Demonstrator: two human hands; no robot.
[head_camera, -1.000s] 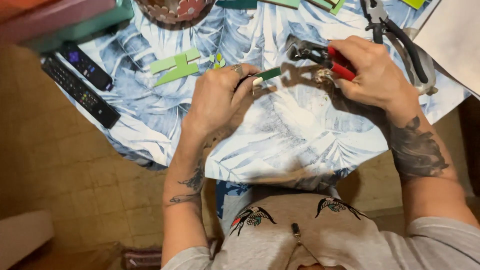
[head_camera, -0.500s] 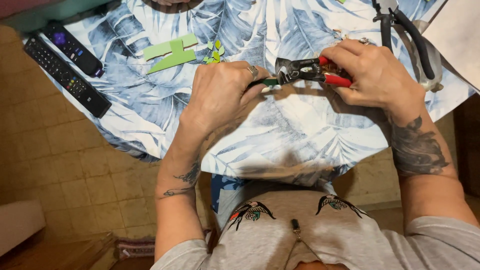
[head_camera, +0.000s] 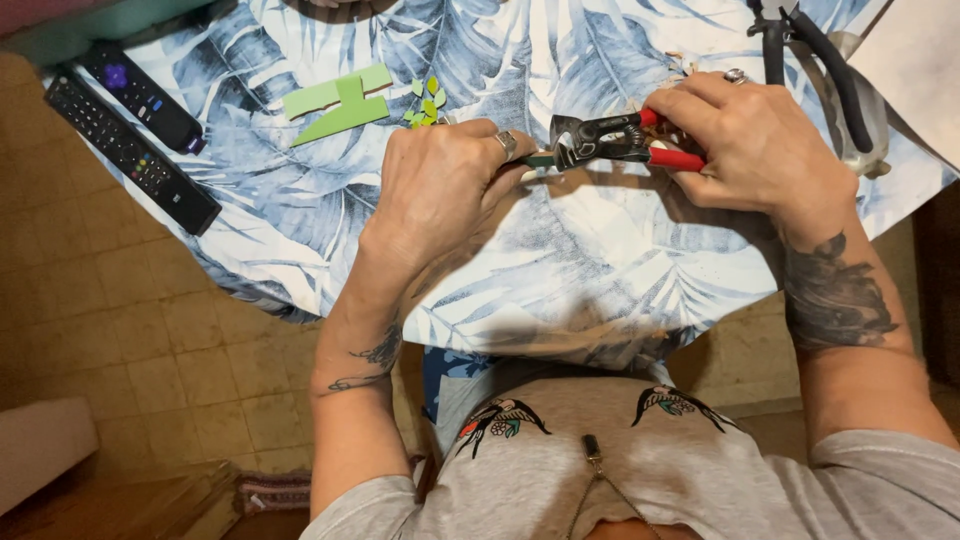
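Observation:
My left hand (head_camera: 440, 195) rests on the leaf-patterned tablecloth (head_camera: 560, 270) and pinches a small green piece (head_camera: 537, 160) between its fingertips. My right hand (head_camera: 765, 150) grips the red handles of black-headed nippers (head_camera: 610, 140). The jaws of the nippers meet the end of the green piece. Most of the piece is hidden by my left fingers.
Green cut shapes (head_camera: 340, 105) and tiny green and yellow chips (head_camera: 428, 105) lie on the cloth at upper left. Two black remote controls (head_camera: 130, 150) sit near the table's left edge. Black-handled pliers (head_camera: 830, 60) lie at upper right, beside a white sheet (head_camera: 920, 60). Tiled floor (head_camera: 150, 340) lies below.
Both hands have come closer together. The nippers have swung round so their jaws now meet the green piece in my left fingers.

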